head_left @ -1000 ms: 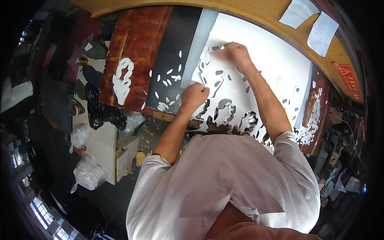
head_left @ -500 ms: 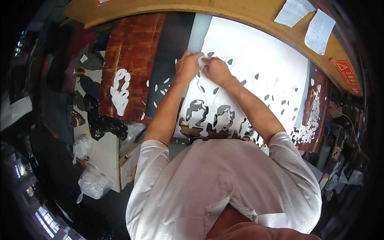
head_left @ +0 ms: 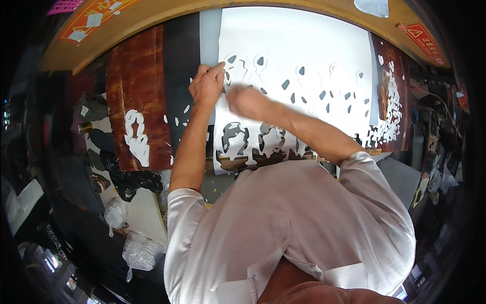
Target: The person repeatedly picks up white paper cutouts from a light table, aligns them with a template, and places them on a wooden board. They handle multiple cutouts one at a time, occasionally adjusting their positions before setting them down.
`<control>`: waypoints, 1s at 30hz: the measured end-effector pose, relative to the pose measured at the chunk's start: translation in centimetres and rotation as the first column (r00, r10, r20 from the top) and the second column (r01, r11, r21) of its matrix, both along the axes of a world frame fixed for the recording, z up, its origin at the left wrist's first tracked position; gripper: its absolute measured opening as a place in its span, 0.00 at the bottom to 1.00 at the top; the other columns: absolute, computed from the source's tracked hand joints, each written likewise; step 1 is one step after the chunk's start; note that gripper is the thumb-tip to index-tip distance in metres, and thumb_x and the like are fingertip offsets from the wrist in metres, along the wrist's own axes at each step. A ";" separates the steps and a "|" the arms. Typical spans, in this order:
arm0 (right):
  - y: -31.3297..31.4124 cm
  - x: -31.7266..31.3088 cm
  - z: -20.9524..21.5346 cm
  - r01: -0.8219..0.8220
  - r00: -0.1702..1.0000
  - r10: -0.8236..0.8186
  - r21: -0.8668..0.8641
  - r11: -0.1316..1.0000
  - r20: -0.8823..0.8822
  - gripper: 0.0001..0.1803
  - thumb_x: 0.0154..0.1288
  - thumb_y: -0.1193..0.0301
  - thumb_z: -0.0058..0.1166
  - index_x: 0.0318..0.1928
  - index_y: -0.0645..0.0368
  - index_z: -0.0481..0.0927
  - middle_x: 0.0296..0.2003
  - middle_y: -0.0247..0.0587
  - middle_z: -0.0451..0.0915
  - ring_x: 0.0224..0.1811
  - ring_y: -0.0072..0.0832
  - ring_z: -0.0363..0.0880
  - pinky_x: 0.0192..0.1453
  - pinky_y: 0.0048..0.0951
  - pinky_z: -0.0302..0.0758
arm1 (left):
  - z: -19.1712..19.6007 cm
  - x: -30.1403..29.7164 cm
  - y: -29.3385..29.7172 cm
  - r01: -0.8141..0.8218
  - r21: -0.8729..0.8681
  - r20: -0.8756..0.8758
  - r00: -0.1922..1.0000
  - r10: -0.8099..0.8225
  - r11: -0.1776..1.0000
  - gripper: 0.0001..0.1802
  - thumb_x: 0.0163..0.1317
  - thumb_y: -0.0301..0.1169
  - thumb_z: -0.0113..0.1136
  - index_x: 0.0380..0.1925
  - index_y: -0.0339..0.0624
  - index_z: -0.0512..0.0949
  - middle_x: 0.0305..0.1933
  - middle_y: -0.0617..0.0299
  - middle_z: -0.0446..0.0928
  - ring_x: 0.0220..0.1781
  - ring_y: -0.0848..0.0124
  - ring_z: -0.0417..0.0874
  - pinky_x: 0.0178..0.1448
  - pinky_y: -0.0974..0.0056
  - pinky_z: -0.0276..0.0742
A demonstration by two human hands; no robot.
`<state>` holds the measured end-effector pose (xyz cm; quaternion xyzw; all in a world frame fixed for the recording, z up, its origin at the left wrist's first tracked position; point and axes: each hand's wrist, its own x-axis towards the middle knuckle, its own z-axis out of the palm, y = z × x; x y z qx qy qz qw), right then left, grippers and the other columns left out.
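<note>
A large white sheet (head_left: 293, 35) with rows of cut outlines and small dark holes lies across the work surface. At its left edge is my left hand (head_left: 206, 87), index finger and thumb closed on the edge beside the cut shapes. Just to the right and nearer to me, my right hand (head_left: 249, 103) hovers over the sheet. Motion smears its fingers, so what it may hold is hidden. Nearer my body, large openings (head_left: 234, 136) in the sheet leave white strips between them.
A brown board (head_left: 134, 66) at the left carries a stack of white cut-outs (head_left: 136, 144). Between board and sheet runs a black strip (head_left: 181, 55) with small white scraps. More scraps (head_left: 392, 114) pile up at the right. A yellow beam (head_left: 167, 19) bounds the far side.
My hands were together at the sheet's left edge. My right hand has moved apart, toward me, while my left stays at the edge. The whole view has shifted.
</note>
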<state>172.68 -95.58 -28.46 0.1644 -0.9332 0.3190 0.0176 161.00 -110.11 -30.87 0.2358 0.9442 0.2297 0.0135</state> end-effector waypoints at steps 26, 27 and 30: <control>11.1 6.8 0.7 0.006 0.942 0.044 -0.146 0.989 0.333 0.06 0.59 0.80 0.62 0.35 0.56 0.80 0.33 0.45 0.80 0.36 0.46 0.81 0.42 0.44 0.81 | -2.3 4.9 8.6 0.216 0.056 -0.271 0.943 -0.193 0.975 0.16 0.68 0.29 0.63 0.50 0.65 0.91 0.43 0.65 0.73 0.50 0.61 0.79 0.47 0.53 0.80; 10.6 9.2 1.6 -0.108 0.920 0.197 -0.264 0.958 0.339 0.07 0.58 0.82 0.63 0.33 0.56 0.81 0.31 0.44 0.80 0.37 0.43 0.82 0.44 0.43 0.81 | -2.1 4.8 8.7 0.222 0.032 -0.234 0.950 -0.208 0.975 0.16 0.68 0.29 0.64 0.49 0.66 0.91 0.43 0.64 0.73 0.49 0.61 0.79 0.47 0.53 0.80; 10.4 12.4 2.0 -0.104 0.873 0.199 -0.229 0.968 0.446 0.05 0.62 0.75 0.69 0.38 0.56 0.88 0.40 0.43 0.88 0.45 0.42 0.86 0.51 0.41 0.84 | -1.3 5.1 9.0 0.205 0.055 -0.177 0.965 -0.193 0.977 0.14 0.69 0.29 0.63 0.51 0.58 0.90 0.45 0.62 0.76 0.52 0.58 0.79 0.49 0.52 0.79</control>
